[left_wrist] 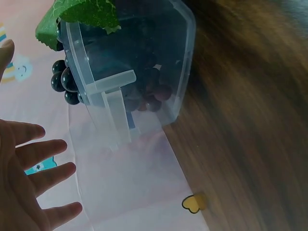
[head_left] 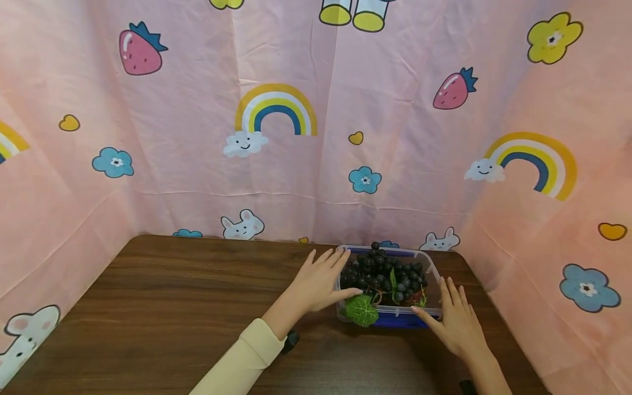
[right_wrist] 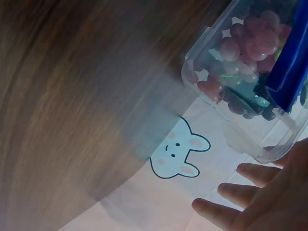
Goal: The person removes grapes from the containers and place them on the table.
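Note:
A clear plastic box [head_left: 433,311] with blue side clasps [head_left: 400,320] stands near the table's back right part, without a lid on top. Dark grapes [head_left: 377,269] heap up inside it, and a few bulge over the rim. Reddish grapes [right_wrist: 255,41] show through the wall in the right wrist view. One green leaf [head_left: 362,311] hangs over the front left corner. My left hand [head_left: 320,281] spreads its fingers at the box's left end, overlapping the rim in the head view. At the opposite end my right hand [head_left: 459,323] has its fingers extended, thumb by the front corner.
The brown wooden table [head_left: 163,312] stretches out to the left of the box. Pink printed cloth [head_left: 187,164] hangs behind the table and along both sides, close behind the box. A dark strap piece [head_left: 291,341] shows under the left wrist.

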Tool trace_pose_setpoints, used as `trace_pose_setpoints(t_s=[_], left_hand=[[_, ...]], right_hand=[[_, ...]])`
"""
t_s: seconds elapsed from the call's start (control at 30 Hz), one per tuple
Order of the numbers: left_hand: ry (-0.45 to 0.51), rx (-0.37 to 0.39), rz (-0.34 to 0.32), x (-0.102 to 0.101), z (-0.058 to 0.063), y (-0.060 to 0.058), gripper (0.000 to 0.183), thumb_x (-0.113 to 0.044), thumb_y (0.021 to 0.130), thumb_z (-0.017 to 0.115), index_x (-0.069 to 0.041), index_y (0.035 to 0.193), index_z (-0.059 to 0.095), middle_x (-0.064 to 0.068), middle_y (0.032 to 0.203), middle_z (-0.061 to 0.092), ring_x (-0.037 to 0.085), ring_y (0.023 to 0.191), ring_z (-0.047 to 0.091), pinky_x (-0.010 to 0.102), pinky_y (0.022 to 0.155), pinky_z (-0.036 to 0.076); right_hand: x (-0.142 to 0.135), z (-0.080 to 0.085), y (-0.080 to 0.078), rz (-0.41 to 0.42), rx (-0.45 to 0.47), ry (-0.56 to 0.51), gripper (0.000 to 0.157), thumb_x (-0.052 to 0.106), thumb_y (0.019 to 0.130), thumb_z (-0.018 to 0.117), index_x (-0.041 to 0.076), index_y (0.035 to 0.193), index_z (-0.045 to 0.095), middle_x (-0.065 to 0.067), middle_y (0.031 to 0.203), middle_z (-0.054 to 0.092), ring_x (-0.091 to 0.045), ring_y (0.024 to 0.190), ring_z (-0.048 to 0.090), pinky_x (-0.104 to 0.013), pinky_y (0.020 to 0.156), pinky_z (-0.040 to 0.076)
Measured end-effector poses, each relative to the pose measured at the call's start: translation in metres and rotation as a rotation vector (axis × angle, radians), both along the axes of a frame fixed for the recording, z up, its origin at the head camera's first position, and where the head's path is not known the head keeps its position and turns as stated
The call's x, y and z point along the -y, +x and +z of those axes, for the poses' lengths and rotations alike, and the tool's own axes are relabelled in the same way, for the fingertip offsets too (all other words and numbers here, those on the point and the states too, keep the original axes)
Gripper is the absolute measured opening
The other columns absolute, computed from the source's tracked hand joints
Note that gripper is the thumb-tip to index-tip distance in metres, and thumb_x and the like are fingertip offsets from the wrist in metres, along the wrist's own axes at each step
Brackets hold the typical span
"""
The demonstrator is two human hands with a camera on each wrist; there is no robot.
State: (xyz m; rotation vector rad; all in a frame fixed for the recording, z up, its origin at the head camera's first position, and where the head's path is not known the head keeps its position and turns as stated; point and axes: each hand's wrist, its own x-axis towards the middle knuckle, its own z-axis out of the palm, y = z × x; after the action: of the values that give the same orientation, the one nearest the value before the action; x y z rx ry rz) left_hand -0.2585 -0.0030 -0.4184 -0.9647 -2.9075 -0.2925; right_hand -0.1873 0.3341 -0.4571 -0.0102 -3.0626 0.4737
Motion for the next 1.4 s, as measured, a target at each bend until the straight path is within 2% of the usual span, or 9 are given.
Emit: trace_pose_setpoints(t_s=[0.13,0.37,0.67,0.9,1.17,1.4], left_hand=[[-0.038,-0.019,0.0,-0.011,0.001,-0.008,0.095,-0.08,0.1,0.038,-0.016,0.17,0.025,0.007,0.172,0.032,0.028,0.159,0.032,0.062,0.126,0.025],[-0.064,-0.007,-0.015,-0.026,0.004,-0.022,0.093,-0.079,0.102,0.036,-0.018,0.17,0.024,0.005,0.172,0.033,0.027,0.158,0.033,0.06,0.127,0.022],[-0.105,-0.035,-0.035,-0.047,0.002,-0.036,0.088,-0.074,0.104,0.038,-0.017,0.17,0.025,0.006,0.17,0.037,0.027,0.156,0.038,0.056,0.128,0.025],[-0.162,-0.044,-0.024,-0.059,-0.001,-0.047,0.086,-0.071,0.106,0.038,-0.017,0.171,0.021,0.004,0.168,0.041,0.024,0.153,0.042,0.054,0.127,0.027],[-0.205,-0.032,-0.025,-0.072,-0.008,-0.056,0.084,-0.063,0.108,0.044,-0.014,0.171,0.019,0.004,0.162,0.049,0.022,0.145,0.052,0.046,0.123,0.038],[-0.206,-0.01,0.01,-0.084,-0.009,-0.056,0.083,-0.059,0.108,0.05,-0.013,0.171,0.018,0.004,0.156,0.055,0.018,0.132,0.062,0.038,0.105,0.054]], right_hand=[[-0.002,-0.001,-0.001,0.004,-0.007,0.007,0.115,0.073,0.097,0.057,-0.006,0.167,0.01,-0.039,0.168,0.013,-0.065,0.151,0.014,-0.083,0.112,0.02],[-0.006,-0.001,-0.004,0.013,-0.011,0.025,0.115,0.073,0.097,0.058,-0.007,0.166,0.013,-0.038,0.168,0.016,-0.064,0.152,0.014,-0.082,0.113,0.021],[-0.009,-0.003,-0.004,0.036,-0.022,0.057,0.114,0.072,0.097,0.058,-0.011,0.164,0.015,-0.04,0.166,0.02,-0.065,0.15,0.018,-0.082,0.112,0.025],[-0.009,-0.004,-0.004,0.043,-0.021,0.057,0.113,0.071,0.098,0.057,-0.01,0.164,0.015,-0.038,0.167,0.019,-0.062,0.152,0.019,-0.081,0.113,0.025],[-0.008,-0.003,-0.004,0.051,-0.005,0.044,0.113,0.071,0.098,0.057,-0.01,0.164,0.015,-0.038,0.167,0.019,-0.061,0.151,0.02,-0.081,0.112,0.026],[-0.009,-0.003,-0.004,0.053,-0.02,0.057,0.113,0.071,0.098,0.058,-0.011,0.164,0.017,-0.037,0.168,0.019,-0.06,0.152,0.019,-0.08,0.113,0.027]])
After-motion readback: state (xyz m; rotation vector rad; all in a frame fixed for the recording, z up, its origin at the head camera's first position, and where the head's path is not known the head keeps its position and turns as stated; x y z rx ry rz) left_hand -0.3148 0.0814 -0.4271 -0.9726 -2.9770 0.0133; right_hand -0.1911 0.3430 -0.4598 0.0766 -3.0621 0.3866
